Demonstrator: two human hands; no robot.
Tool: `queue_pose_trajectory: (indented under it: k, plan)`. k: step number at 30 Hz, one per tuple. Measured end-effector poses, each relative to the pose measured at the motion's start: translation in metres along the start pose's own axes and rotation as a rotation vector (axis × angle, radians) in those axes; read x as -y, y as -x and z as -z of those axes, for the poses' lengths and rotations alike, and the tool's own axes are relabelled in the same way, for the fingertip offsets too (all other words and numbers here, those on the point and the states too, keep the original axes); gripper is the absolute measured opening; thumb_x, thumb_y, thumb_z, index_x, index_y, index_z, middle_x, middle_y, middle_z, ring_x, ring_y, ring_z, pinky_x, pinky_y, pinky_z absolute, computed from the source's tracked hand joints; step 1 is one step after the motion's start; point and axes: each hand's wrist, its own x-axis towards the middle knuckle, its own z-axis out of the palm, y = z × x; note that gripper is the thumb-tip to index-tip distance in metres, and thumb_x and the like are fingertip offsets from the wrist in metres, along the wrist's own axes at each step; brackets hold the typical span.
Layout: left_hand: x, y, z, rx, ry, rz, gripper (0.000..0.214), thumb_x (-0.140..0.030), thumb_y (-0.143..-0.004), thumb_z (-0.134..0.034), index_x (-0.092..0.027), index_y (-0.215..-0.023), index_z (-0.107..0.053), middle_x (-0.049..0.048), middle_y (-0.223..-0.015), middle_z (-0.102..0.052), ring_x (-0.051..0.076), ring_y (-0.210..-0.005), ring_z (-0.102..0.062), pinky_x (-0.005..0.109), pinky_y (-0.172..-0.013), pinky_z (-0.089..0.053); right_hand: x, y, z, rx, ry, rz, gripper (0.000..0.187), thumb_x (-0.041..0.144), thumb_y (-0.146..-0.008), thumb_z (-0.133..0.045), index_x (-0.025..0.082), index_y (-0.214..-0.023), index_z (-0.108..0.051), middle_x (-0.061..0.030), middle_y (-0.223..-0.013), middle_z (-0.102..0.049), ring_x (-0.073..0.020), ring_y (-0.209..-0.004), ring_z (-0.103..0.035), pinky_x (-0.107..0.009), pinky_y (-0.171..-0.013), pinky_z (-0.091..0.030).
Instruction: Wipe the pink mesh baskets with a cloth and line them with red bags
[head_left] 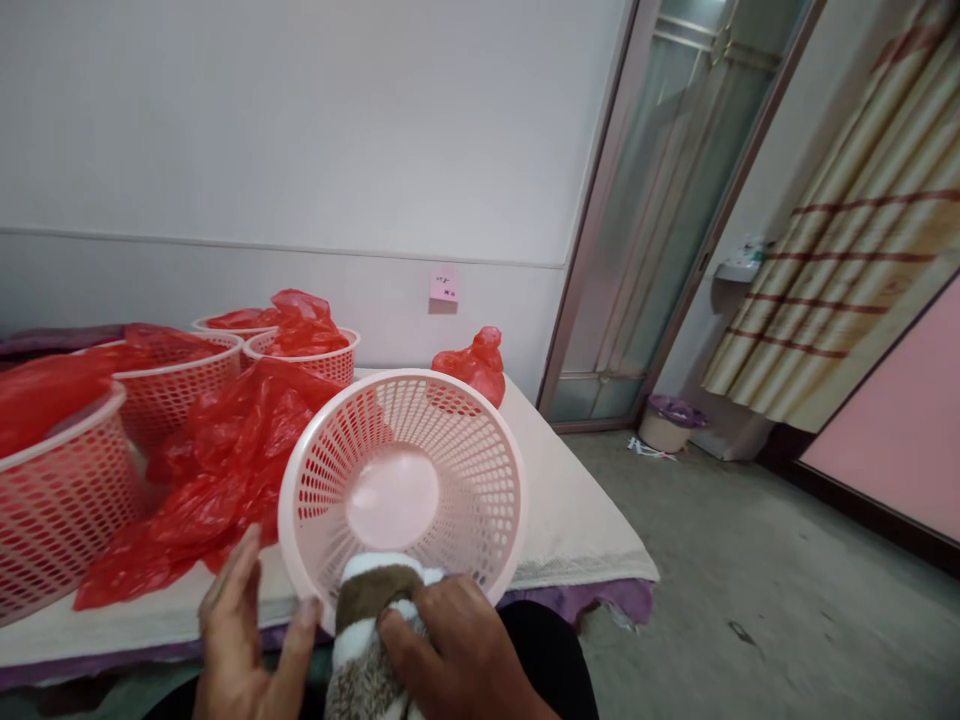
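A white perforated plastic basket (450, 440) is tilted toward me over the near edge of the table, its inside facing me. My left hand (240, 640) holds its lower left rim, thumb on the edge and fingers behind. My right hand (457, 650) is closed on a brown and white striped cloth (371, 625), pressing it against the basket's lower rim. A loose red plastic bag (217, 470) lies on the table just left of the basket.
Several white baskets (60, 500) lined with red bags stand at the left on the cloth-covered table (570, 520). A knotted red bag (472, 365) sits at the back. To the right are a concrete floor, a glass door (660, 200), a small bin (667, 422) and a striped curtain (855, 240).
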Motion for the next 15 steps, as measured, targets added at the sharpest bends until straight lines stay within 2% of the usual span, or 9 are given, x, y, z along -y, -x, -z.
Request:
queue_pose_trajectory:
  k: [1,3,5,6,8,10,12,13,15]
  plan:
    - [0.003,-0.003,0.008,0.076,-0.124,-0.207,0.069,-0.04,-0.081,-0.066,-0.023,-0.144,-0.043,0.0099,-0.154,-0.041,0.032,-0.141,-0.037,0.047,-0.118,-0.027,-0.003,-0.003,0.006,0.03,-0.013,0.002,0.021,0.024,-0.1,-0.037,0.022,-0.105,-0.057,-0.0003,-0.068,-0.058,-0.0174,-0.058,-0.051,-0.032,-0.057,-0.034]
    - [0.005,-0.013,0.023,0.342,-0.355,-0.64,0.057,-0.031,-0.081,-0.066,-0.026,-0.136,-0.054,0.0071,-0.141,-0.057,0.029,-0.133,-0.049,0.043,-0.119,-0.025,-0.008,-0.008,0.015,0.095,-0.042,0.014,0.023,0.027,-0.102,-0.034,0.023,-0.102,-0.057,0.0003,-0.07,-0.058,-0.0169,-0.06,-0.051,-0.031,-0.058,-0.034]
    - [0.0,-0.027,0.034,0.546,-0.501,-0.935,0.051,-0.031,-0.081,-0.067,-0.03,-0.132,-0.058,0.0045,-0.127,-0.068,0.026,-0.119,-0.061,0.037,-0.114,-0.033,-0.012,-0.013,0.019,0.12,-0.072,0.019,0.023,0.028,-0.102,-0.035,0.023,-0.099,-0.057,0.0002,-0.073,-0.06,-0.0161,-0.063,-0.053,-0.03,-0.06,-0.036]
    - [-0.004,-0.036,0.037,0.618,-0.559,-0.99,0.053,-0.034,-0.08,-0.068,-0.029,-0.132,-0.057,0.0051,-0.125,-0.069,0.025,-0.114,-0.064,0.036,-0.109,-0.038,-0.013,-0.015,0.019,0.113,-0.087,0.018,0.021,0.029,-0.102,-0.037,0.023,-0.099,-0.058,0.0,-0.075,-0.061,-0.0158,-0.065,-0.054,-0.03,-0.061,-0.038]
    - [-0.012,-0.051,0.037,0.739,-0.678,-0.959,0.054,-0.036,-0.079,-0.07,-0.026,-0.131,-0.058,0.0087,-0.121,-0.07,0.028,-0.106,-0.066,0.038,-0.096,-0.048,-0.016,-0.019,0.016,0.068,-0.109,0.018,0.017,0.029,-0.1,-0.043,0.023,-0.1,-0.06,-0.0002,-0.076,-0.063,-0.0152,-0.067,-0.056,-0.029,-0.064,-0.041]
    - [-0.016,-0.062,0.032,0.832,-0.8,-0.909,0.039,-0.027,-0.081,-0.066,-0.022,-0.119,-0.064,0.0098,-0.106,-0.073,0.028,-0.092,-0.068,0.041,-0.081,-0.053,-0.018,-0.023,0.011,-0.013,-0.123,0.032,0.014,0.026,-0.099,-0.049,0.024,-0.101,-0.062,-0.0003,-0.076,-0.064,-0.0147,-0.068,-0.057,-0.029,-0.065,-0.043]
    - [-0.014,-0.069,0.026,0.818,-0.872,-0.932,0.02,-0.016,-0.084,-0.058,-0.021,-0.101,-0.068,0.0067,-0.085,-0.072,0.027,-0.076,-0.066,0.041,-0.069,-0.052,-0.024,-0.025,0.008,-0.108,-0.15,0.033,0.015,0.024,-0.098,-0.051,0.024,-0.104,-0.064,-0.0009,-0.081,-0.067,-0.0146,-0.073,-0.061,-0.03,-0.07,-0.047]
    - [-0.01,-0.072,0.024,0.793,-0.881,-0.955,0.019,-0.013,-0.085,-0.053,-0.021,-0.093,-0.068,0.0052,-0.078,-0.069,0.025,-0.07,-0.064,0.04,-0.065,-0.051,-0.028,-0.024,0.008,-0.151,-0.187,0.009,0.016,0.023,-0.097,-0.052,0.025,-0.107,-0.065,-0.0016,-0.086,-0.069,-0.0149,-0.077,-0.063,-0.03,-0.073,-0.049]
    - [-0.003,-0.075,0.027,0.744,-0.834,-0.987,0.024,-0.01,-0.085,-0.048,-0.021,-0.09,-0.068,0.0045,-0.075,-0.068,0.024,-0.067,-0.064,0.037,-0.062,-0.05,-0.041,-0.019,0.011,-0.263,-0.31,-0.192,0.018,0.03,-0.094,-0.058,0.027,-0.108,-0.067,-0.0026,-0.093,-0.071,-0.017,-0.085,-0.066,-0.031,-0.077,-0.053]
